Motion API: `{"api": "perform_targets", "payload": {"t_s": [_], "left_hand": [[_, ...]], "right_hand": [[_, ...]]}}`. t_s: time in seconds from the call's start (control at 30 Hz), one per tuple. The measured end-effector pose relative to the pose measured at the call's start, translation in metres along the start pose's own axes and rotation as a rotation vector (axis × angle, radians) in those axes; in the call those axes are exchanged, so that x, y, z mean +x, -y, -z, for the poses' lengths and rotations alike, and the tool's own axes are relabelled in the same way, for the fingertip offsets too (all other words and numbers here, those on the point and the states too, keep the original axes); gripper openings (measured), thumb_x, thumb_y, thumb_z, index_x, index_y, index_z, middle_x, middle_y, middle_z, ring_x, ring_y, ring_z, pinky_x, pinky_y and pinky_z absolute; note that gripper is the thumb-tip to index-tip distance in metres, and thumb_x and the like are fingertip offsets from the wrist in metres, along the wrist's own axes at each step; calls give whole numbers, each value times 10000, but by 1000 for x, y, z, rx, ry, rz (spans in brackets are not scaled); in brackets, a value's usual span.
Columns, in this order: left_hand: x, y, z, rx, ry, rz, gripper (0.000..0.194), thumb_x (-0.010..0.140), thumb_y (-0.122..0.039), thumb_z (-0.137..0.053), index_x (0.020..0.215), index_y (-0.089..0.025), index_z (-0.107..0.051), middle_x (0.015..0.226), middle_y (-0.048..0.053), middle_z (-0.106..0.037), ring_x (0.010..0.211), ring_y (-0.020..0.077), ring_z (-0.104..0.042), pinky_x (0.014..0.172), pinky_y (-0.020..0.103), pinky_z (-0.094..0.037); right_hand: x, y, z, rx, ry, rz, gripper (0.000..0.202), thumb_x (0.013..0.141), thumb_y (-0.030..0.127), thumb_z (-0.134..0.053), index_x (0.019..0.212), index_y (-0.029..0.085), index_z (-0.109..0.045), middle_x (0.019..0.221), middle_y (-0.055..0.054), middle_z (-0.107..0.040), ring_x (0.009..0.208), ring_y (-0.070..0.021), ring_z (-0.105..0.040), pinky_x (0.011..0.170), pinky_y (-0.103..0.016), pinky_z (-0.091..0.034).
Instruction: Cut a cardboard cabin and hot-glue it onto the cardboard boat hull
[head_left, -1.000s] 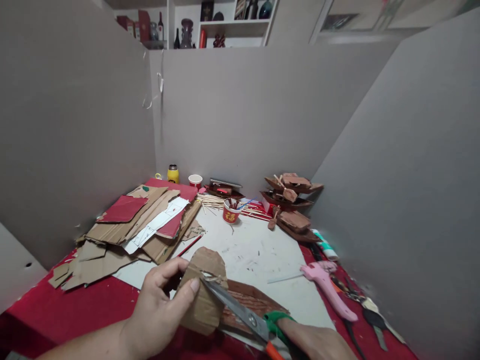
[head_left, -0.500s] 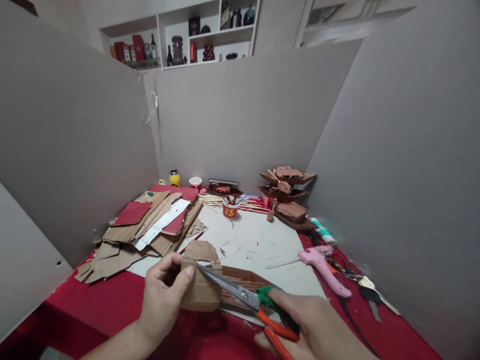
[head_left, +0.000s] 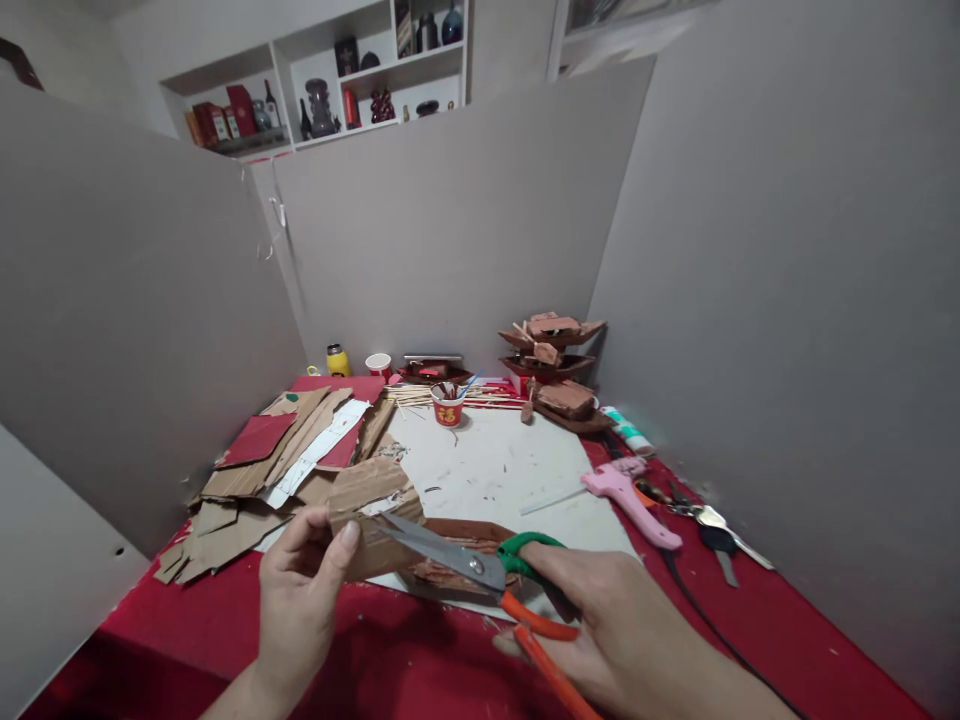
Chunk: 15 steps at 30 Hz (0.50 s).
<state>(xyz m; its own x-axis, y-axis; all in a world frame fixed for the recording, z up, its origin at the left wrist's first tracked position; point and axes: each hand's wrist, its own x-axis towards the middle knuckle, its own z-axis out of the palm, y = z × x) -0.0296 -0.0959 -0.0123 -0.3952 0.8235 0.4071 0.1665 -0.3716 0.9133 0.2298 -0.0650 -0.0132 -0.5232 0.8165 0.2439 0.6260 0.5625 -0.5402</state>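
Observation:
A small piece of brown cardboard [head_left: 382, 555] with a torn white strip is pinched between the thumb and fingers of my left hand [head_left: 304, 590]. My right hand [head_left: 607, 615] grips scissors [head_left: 476, 566] with green and orange handles. Their blades are slightly parted and point left, the tips at the cardboard's torn strip. Behind the blades a brown boat-shaped piece [head_left: 465, 530] lies on the white sheet [head_left: 487, 460], partly hidden by the scissors and cardboard.
Stacked cardboard [head_left: 247, 480] lies at the left. A red paper cup [head_left: 448, 408] and thin sticks [head_left: 412, 395] are at the back. Brown model boats [head_left: 566, 400] stand back right, with a pink glue gun [head_left: 634, 505] and keys [head_left: 718, 540] nearer. Grey panels surround the table.
The cardboard has turned and shifted left with my left hand, and the scissors have moved slightly left. The whole view has also shifted.

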Motion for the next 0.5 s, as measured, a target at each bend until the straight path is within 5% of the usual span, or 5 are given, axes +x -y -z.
{"api": "perform_targets", "payload": {"t_s": [0.23, 0.37, 0.5], "left_hand": [[2, 5, 0, 95, 1, -90, 94, 778, -267, -739, 835, -196, -716, 794, 16, -711, 720, 149, -634, 691, 203, -542], [6, -1, 3, 26, 178, 105, 135, 798, -308, -722, 855, -186, -714, 812, 34, -718, 737, 172, -656, 685, 233, -554], [11, -7, 5, -46, 228, 216, 143, 769, -311, -752, 822, -186, -708, 771, 20, -704, 707, 152, -638, 649, 200, -534]], "right_hand": [[0, -5, -3, -139, -80, 18, 285, 778, 471, -714, 772, 224, -570, 669, 13, -668, 594, -174, -619, 536, -258, -359], [1, -6, -2, -154, -57, 37, 299, 793, 491, -694, 768, 219, -572, 690, 3, -679, 604, -176, -629, 546, -259, -359], [1, -6, -1, -162, -24, 22, 316, 770, 500, -709, 732, 221, -566, 655, 7, -665, 567, -173, -609, 523, -262, -330]]}}
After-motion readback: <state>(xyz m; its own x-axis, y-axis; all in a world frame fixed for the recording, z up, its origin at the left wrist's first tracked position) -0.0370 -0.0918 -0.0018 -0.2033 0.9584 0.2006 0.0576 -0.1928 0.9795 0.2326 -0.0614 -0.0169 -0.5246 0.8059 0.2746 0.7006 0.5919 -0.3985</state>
